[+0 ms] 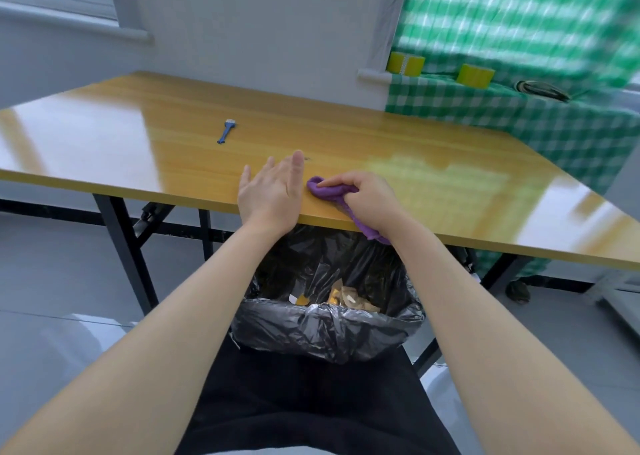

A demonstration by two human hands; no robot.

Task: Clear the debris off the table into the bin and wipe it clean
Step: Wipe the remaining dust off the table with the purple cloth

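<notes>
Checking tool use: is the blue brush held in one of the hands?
No, the blue brush lies on the table, away from the left hand and right hand.

Bunched purple cloth (327,191) on wooden table (173,125), black-lined bin (325,330) below its edge.

Wooden table (346,135): glossy yellow top, black legs. Small blue brush (227,131) lies flat left of centre, well apart from the purple cloth (325,193) bunched at the near edge, its tail hanging over the edge.
</notes>
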